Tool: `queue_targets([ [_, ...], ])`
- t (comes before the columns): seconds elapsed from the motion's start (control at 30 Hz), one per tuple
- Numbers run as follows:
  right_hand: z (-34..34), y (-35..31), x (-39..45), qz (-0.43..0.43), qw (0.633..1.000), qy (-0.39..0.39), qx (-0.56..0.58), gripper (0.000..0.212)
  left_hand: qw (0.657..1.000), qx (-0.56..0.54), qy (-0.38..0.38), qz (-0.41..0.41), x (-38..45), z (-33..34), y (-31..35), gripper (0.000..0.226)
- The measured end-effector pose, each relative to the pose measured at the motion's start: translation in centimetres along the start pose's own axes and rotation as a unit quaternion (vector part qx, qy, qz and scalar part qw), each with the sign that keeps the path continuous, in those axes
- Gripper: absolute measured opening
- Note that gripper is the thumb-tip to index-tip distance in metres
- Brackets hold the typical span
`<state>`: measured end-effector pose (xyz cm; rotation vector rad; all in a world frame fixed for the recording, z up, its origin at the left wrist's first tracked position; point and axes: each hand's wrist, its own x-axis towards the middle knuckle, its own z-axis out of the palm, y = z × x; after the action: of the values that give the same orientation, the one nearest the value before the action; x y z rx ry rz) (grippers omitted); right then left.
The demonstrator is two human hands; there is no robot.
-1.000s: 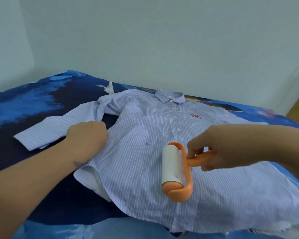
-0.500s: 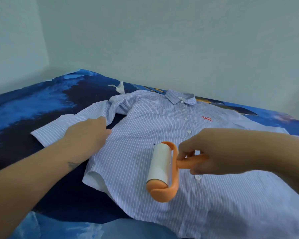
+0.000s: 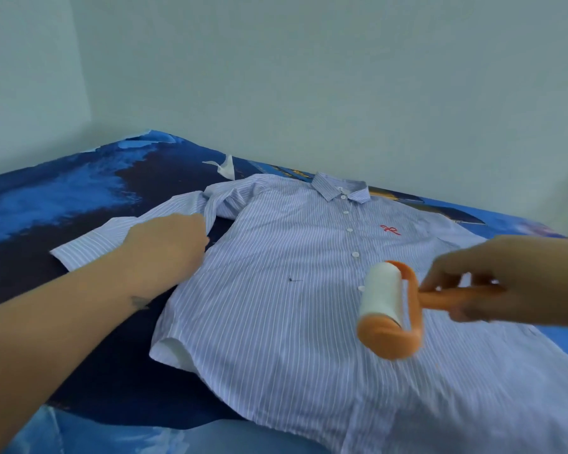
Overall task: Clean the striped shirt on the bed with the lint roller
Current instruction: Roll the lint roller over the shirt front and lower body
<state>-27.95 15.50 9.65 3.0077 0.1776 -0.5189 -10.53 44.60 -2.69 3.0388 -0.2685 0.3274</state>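
Rightward now, the lint roller (image 3: pixel 386 308) sits by the buttons, right hand (image 3: pixel 505 280) wrapped round its handle; left hand (image 3: pixel 164 247) flat, pinning the shirt (image 3: pixel 276 322) on the bed (image 3: pixel 63 198) (aim for that dark speck (image 3: pixel 291 279)).

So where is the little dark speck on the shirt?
In the head view, the dark speck sits mid-front on the striped shirt, between the left hand and the lint roller.

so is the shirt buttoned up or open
Buttoned: the striped shirt lies spread flat, its front closed along the white buttons.
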Motion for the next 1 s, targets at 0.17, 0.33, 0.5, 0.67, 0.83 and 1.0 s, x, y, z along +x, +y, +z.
queue_targets([
  [0.17,1.4,-1.1,3.8,-0.007,0.998,0.05,-0.028,0.014,1.0,-0.022,0.0,0.02,1.6,1.0,2.1,0.039],
  [0.33,1.7,-2.7,7.5,-0.039,0.997,0.065,-0.004,0.016,0.999,0.019,0.042,0.018,1.2,1.9,1.8,0.032],
  [0.5,1.0,-5.4,11.1,-0.089,0.991,0.098,-0.004,0.021,0.998,-0.006,0.054,0.005,1.5,2.2,1.4,0.036],
  [0.67,0.0,-8.1,14.0,-0.126,0.986,0.113,-0.008,0.018,0.998,-0.057,0.029,-0.003,1.9,2.5,1.0,0.035],
  [0.83,0.4,-8.1,14.0,-0.129,0.984,0.12,-0.001,0.018,0.997,-0.077,0.025,0.0,1.9,2.6,0.7,0.034],
  [1.0,1.4,-5.4,10.8,-0.092,0.99,0.11,-0.014,0.021,0.997,-0.042,0.059,0.014,1.7,3.0,0.9,0.034],
])
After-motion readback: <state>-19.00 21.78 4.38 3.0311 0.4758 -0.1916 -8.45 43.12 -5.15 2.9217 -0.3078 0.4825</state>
